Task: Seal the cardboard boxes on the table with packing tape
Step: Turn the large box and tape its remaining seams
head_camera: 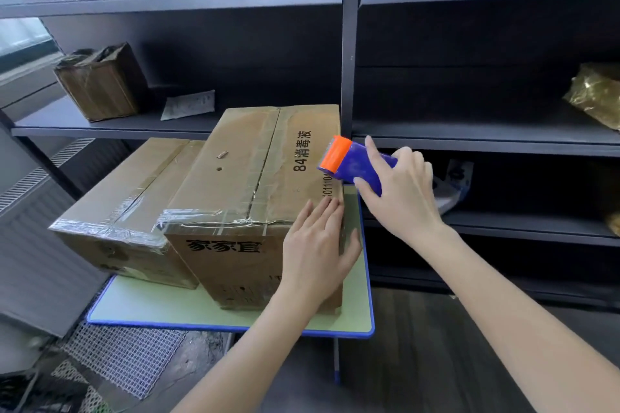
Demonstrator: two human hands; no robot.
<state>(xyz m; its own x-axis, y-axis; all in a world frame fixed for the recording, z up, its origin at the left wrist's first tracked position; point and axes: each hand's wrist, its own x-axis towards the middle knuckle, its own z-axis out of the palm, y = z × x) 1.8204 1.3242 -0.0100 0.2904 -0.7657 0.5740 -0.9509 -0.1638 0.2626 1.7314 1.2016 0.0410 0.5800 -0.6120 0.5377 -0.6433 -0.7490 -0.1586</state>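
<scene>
At frame centre, on green blue-rimmed table (235, 315), I'm seeing creased cardboard box (231, 174), glossy tape (265, 157) along seam, print reading "84消毒液", "家家宜". Left hand (315, 245) pressing flat, fingers straight, on its right corner. Right hand (399, 191) clasping blue plastic tape dispenser (352, 164), orange head.

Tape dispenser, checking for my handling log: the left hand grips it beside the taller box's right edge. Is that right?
Not quite. The right hand grips the tape dispenser beside the taller box's right edge. The left hand lies flat on that box's near right corner. The head view shows this.
</scene>
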